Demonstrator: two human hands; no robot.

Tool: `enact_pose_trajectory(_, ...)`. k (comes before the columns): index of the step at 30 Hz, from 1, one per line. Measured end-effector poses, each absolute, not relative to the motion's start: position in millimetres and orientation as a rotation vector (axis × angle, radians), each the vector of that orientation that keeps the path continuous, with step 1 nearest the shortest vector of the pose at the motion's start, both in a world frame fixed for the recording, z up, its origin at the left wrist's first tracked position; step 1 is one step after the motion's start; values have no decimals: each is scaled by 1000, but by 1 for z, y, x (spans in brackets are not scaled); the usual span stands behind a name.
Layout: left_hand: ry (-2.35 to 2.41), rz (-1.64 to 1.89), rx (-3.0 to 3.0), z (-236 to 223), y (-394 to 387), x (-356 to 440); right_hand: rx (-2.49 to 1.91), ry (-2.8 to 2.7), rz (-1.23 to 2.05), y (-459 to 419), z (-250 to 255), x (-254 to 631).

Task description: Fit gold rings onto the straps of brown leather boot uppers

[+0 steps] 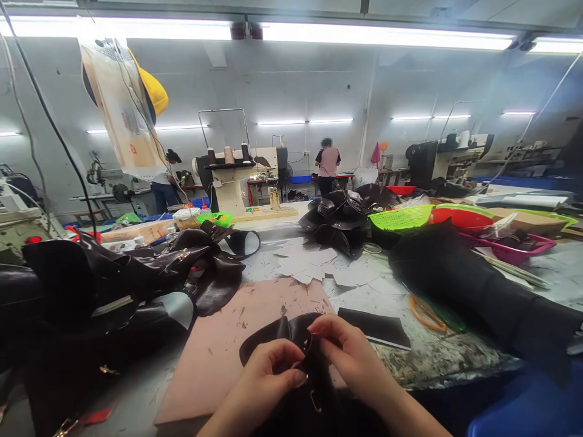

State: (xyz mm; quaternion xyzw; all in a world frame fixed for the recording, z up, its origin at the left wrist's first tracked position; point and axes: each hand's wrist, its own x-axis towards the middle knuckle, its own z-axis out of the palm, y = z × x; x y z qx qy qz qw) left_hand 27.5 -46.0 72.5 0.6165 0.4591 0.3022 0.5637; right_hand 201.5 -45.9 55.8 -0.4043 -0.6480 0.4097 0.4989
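Both my hands pinch a dark leather piece [291, 329] over the front of a pinkish board [204, 346]. My left hand [273, 370] closes thumb and fingers on its edge, near a small metal ring or fitting. Just to the right, my right hand [344, 346] grips a narrow folded part of the same piece. A metal buckle-like loop [314, 400] hangs below on dark material. Beyond my right hand lies a flat black rectangular piece [376, 326] with a pale edge. What exactly sits between my fingertips is partly hidden.
Dark leather pieces [218, 285] with metal fittings heap at left; another pile [337, 212] stands ahead. White paper pieces [305, 261] lie between. Orange-handled scissors [427, 314], black fabric [469, 285] and a green basket [401, 217] are at right. A person [328, 164] stands beyond sewing machines.
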Motion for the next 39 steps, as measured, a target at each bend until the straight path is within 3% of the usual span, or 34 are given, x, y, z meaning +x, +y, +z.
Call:
enact_pose_trajectory(4,1079,729,1383,69,-49,25,-1025,-1649,889,-45,60,199)
enact_pose_trajectory(9,1051,754,1341,64,-46,27,-931,-1692,237,-55,52,204)
enact_pose_trajectory(11,1030,756,1324,64,-45,28,-896,-1685,320,-63,48,205)
enact_pose_trajectory(15,1044,766,1232,67,-44,30,-856,-1566,1032,-75,45,206)
enact_pose_trajectory(17,1049,793,1181,66,-44,30,-812,-1552,1188,-77,46,207)
enact_pose_trajectory(23,1020,819,1128,63,-44,31,-703,-1975,492,-75,45,214)
enact_pose_trajectory(31,1048,734,1163,69,-44,35,-836,-2033,183,-76,21,215)
enact_pose_trajectory(39,1124,601,1484,72,-44,39,-1156,-2022,549,-61,40,222)
